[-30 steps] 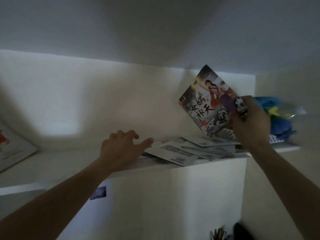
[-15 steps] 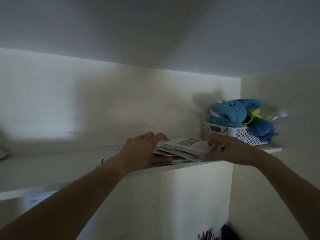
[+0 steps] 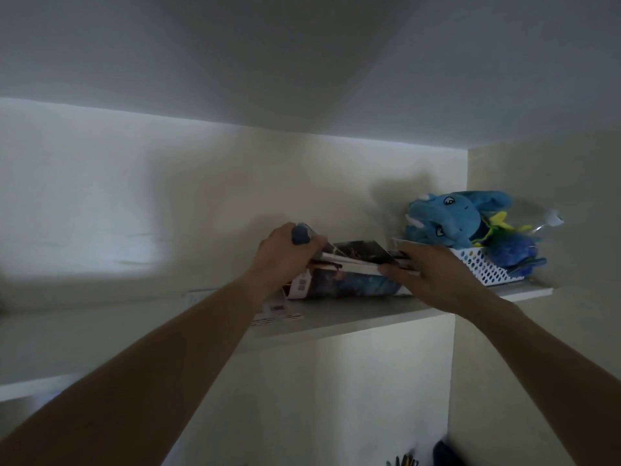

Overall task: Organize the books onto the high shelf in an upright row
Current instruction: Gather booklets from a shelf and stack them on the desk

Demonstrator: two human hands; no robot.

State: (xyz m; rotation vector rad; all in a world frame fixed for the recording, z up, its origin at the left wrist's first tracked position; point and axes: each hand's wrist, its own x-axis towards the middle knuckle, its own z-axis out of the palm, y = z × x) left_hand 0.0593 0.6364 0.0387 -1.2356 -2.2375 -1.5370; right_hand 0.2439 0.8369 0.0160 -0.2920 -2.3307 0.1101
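Observation:
A stack of thin picture books (image 3: 349,284) is tilted up off the high white shelf (image 3: 339,317), its lower cover facing me. My left hand (image 3: 285,255) grips the stack's left end, fingers curled over the top edge. On the right end my right hand (image 3: 433,269) holds the same stack, thumb under and fingers on top. One thin book (image 3: 275,312) still lies flat on the shelf below my left wrist. The far sides of the books are hidden.
A white perforated basket (image 3: 484,267) with a blue plush toy (image 3: 450,218) stands on the shelf right beside the books, against the right wall. The ceiling is close above. Pencils (image 3: 403,460) show far below.
Both hands closed on the flat pile and tipped it up from the shelf. A second ago my right hand held a single book in the air.

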